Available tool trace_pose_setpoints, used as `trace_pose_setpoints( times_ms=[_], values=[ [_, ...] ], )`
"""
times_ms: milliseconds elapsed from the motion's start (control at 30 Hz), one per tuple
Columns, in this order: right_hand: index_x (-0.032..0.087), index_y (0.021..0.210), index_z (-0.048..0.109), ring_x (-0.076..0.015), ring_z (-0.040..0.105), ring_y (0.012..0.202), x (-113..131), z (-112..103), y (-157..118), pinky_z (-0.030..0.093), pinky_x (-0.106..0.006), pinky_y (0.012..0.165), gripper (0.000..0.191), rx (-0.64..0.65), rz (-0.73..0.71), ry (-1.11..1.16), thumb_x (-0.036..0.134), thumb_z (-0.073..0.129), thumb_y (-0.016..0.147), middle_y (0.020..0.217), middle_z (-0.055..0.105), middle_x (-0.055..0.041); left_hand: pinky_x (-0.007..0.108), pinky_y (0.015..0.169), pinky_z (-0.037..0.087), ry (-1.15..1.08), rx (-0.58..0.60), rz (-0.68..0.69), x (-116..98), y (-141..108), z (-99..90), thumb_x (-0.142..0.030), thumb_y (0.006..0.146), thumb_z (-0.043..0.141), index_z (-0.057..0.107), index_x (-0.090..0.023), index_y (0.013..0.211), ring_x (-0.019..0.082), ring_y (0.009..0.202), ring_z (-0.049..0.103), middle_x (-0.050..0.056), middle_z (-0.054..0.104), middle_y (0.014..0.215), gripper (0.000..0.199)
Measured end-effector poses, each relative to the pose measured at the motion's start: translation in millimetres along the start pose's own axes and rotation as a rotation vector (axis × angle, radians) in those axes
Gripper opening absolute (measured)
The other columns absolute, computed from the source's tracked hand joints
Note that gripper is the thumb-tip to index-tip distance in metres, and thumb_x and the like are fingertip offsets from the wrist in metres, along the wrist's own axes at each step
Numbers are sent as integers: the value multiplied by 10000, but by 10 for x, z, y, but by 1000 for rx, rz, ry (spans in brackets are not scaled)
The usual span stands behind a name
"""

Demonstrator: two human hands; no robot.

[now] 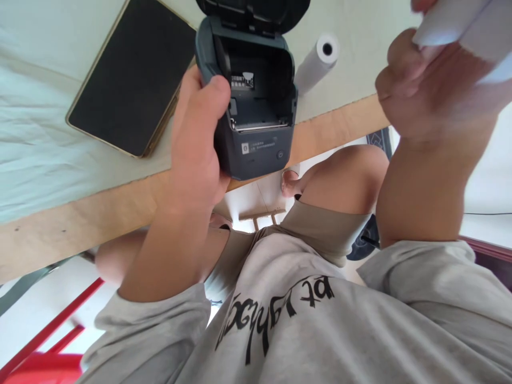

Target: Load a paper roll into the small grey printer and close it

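Note:
My left hand (200, 128) is wrapped round the left side of a dark label printer (256, 152), thumb near the rim. The printer's lid (256, 13) stands raised, and its paper bay shows no roll inside. At the upper right, my right hand (428, 90) is closed on a white paper roll (452, 21), with a loose, torn-edged end of paper hanging by the palm. That roll is partly cut off by the frame's edge. Just right of the printer, another white roll (314, 64) with a dark core rests on the covered table.
A black tablet-like device (132, 74) lies left of the printer on the pale cloth (36, 106). The table's wooden edge (80, 221) runs below it, above my legs. A red stool or chair part (52, 368) shows at the lower left.

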State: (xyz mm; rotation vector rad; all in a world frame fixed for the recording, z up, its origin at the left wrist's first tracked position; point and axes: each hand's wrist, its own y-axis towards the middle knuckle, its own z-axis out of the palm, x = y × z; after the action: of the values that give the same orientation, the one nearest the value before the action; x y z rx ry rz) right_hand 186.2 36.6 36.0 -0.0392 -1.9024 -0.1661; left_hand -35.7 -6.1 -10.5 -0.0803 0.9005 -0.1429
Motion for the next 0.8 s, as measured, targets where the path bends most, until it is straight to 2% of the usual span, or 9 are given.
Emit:
trace_pose_setpoints(
  times_ms=[100, 200, 300, 400, 500, 600, 700, 733, 800],
  values=[
    [191, 899, 480, 33, 419, 463, -223, -64, 46, 233, -157, 362, 394, 65, 144, 176, 515, 523, 680, 678, 436, 45, 392, 757, 553, 19, -17, -23, -13, 12, 0, -320, 788, 450, 471, -174, 899, 179, 881, 620, 43, 573, 957, 184],
    [183, 874, 403, 23, 350, 429, -410, -60, 76, 164, -160, 341, 325, -31, 12, 128, 408, 560, 700, 612, 338, 51, 310, 626, 545, 10, -5, -8, -10, 21, -1, -323, 785, 462, 483, -175, 904, 174, 869, 621, 46, 577, 960, 192],
    [153, 831, 408, -5, 376, 427, -490, -31, 156, 237, -211, 371, 346, -43, -120, -28, 458, 543, 742, 597, 330, 44, 228, 498, 485, -15, -3, 26, 3, 24, 4, -304, 779, 467, 485, -169, 849, 166, 840, 626, 53, 586, 947, 153],
    [113, 789, 446, 22, 362, 563, -507, -16, 237, 312, -194, 550, 374, -58, -246, -207, 469, 552, 750, 651, 351, 19, 233, 507, 506, -18, 0, 37, 8, 20, 17, -294, 792, 447, 479, -157, 861, 162, 828, 635, 48, 578, 905, 156],
    [134, 907, 490, 17, 365, 689, -562, -23, 241, 291, -172, 636, 259, -55, -280, -363, 282, 607, 729, 766, 428, 2, 232, 563, 527, -15, 16, 37, 12, 17, 5, -257, 832, 356, 486, -147, 917, 117, 802, 637, 18, 549, 858, 191],
    [208, 1003, 505, 8, 399, 732, -667, -44, 196, 297, -165, 632, 391, -46, -250, -478, 64, 596, 651, 883, 488, 13, 212, 615, 513, -15, 54, 37, 27, 20, -37, -240, 861, 249, 497, -135, 946, 71, 785, 630, -1, 536, 847, 283],
    [243, 1107, 452, 9, 457, 761, -749, -68, 174, 356, -160, 635, 524, -53, -261, -519, 54, 592, 638, 1071, 476, 15, 201, 572, 505, -26, 61, 32, 36, 25, -56, -277, 855, 303, 506, -142, 948, 77, 759, 625, -6, 545, 823, 261],
    [247, 1146, 422, -1, 500, 813, -759, -75, 173, 404, -162, 678, 570, -46, -274, -519, 72, 607, 636, 1141, 456, 9, 202, 550, 505, -25, 46, 32, 33, 26, -51, -294, 841, 352, 511, -143, 935, 76, 728, 616, -6, 549, 809, 239],
    [238, 1200, 370, -42, 535, 995, -740, -85, 162, 469, -190, 879, 634, -59, -337, -506, 108, 626, 635, 1232, 409, -10, 204, 519, 501, -11, -2, 31, 17, 25, -28, -317, 801, 443, 518, -141, 902, 82, 692, 596, -3, 549, 781, 216]
  ],
)
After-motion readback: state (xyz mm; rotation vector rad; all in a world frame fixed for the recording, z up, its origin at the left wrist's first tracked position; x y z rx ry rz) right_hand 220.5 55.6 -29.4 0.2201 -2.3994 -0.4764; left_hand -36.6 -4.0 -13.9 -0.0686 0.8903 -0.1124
